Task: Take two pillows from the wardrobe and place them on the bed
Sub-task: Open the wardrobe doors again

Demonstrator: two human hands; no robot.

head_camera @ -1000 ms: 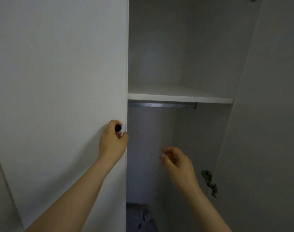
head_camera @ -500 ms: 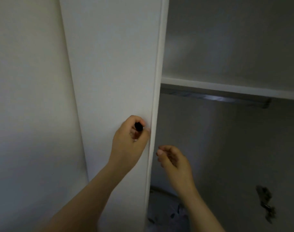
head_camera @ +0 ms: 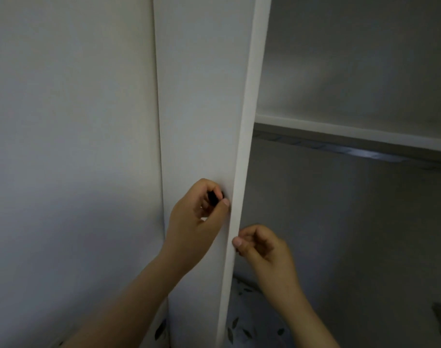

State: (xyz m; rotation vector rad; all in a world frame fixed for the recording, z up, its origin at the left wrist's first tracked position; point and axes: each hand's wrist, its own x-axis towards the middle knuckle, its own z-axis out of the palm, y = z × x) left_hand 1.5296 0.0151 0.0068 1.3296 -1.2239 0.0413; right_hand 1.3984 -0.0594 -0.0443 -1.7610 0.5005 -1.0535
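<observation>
Left hand (head_camera: 198, 217) pinches the little black knob (head_camera: 214, 197) to swing the wardrobe door (head_camera: 204, 109) wide. Right hand (head_camera: 260, 246) is loosely curled, holding nothing, beside the door edge. Leaf-print pillow (head_camera: 249, 322) sits at the wardrobe bottom, probably next.

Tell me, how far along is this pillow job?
Early. Done: the wardrobe door stands swung open. In hand: the left hand grips the door's black knob; the right hand hovers half-curled and empty beside the door's edge. Left: lifting out both pillows; leaf-patterned fabric shows at the wardrobe's bottom.
</observation>
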